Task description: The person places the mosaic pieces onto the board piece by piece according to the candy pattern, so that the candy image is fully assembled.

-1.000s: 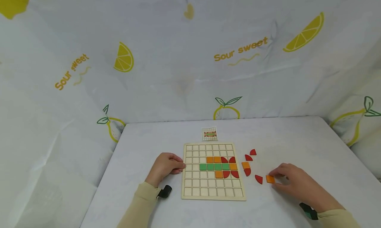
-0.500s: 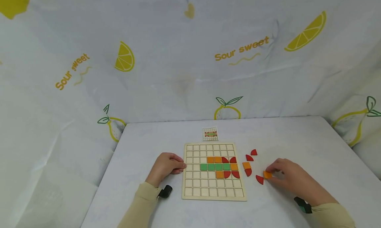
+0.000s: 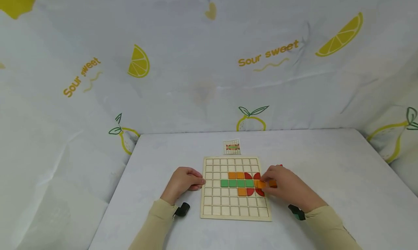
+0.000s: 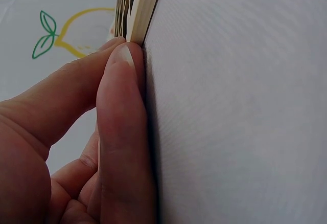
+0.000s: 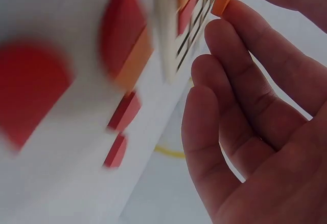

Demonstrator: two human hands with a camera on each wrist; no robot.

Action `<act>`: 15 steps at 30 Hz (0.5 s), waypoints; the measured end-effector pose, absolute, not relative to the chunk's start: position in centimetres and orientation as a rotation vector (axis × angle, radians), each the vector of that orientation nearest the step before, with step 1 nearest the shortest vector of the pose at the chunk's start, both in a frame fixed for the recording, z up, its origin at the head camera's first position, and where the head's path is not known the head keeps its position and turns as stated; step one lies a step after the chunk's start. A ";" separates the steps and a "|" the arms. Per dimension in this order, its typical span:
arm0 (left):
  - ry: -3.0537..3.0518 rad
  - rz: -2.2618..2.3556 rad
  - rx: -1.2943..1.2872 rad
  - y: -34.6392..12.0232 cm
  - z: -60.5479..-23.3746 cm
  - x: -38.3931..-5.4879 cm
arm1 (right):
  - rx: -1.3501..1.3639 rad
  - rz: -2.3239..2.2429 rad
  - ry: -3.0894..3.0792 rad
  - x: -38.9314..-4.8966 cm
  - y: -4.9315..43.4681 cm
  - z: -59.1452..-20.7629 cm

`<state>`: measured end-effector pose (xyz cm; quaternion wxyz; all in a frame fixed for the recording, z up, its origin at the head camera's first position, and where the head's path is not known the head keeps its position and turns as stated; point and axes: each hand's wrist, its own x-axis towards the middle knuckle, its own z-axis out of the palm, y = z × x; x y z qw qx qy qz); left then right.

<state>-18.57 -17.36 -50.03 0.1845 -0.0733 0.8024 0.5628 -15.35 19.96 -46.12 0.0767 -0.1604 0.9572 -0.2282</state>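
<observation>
mosaic part-built, with one orange square (image 3: 261, 184) in hand over the grid board (image 3: 233, 209)

the right hand (image 3: 286, 184) grasps the orange square at its fingertips, over the right side of the board, by the end of the green row. the left hand (image 3: 184, 179) holds the board's left edge with thumb and forefinger, apparently to steady it.

done so far: four green squares (image 3: 233, 183) lie in a row across the middle. above them sit two orange tiles (image 3: 232, 175) and two red quarter-circles (image 3: 248, 176); below, one orange tile and two more reds. the row's right end is partly covered by the held piece.

left to do: the pattern card (image 3: 232, 147) behind the board shows red at both ends of its design, yet the board's left columns are bare, so the left end looks unbuilt. the right wrist view shows four loose red pieces (image 5: 30, 88) and one loose orange piece (image 5: 136, 60) on the white tabletop (image 3: 163, 155). i'd judge the work somewhat past halfway; the card is too small to check cell by cell.
</observation>
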 end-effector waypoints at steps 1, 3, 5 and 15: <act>2.262 1.586 -0.203 -17.4 -50.0 -18.6 | -0.503 -0.691 2.865 -15.5 19.3 -46.1; 2.264 1.584 -0.198 -17.4 -50.0 -18.6 | -0.547 -0.707 2.858 -15.8 18.3 -46.0; 2.268 1.583 -0.189 -17.4 -50.1 -18.6 | -0.580 -0.722 2.854 -16.1 17.3 -46.0; 2.256 1.603 -0.172 -17.5 -49.8 -18.6 | -0.757 -0.737 2.844 -16.5 13.9 -46.9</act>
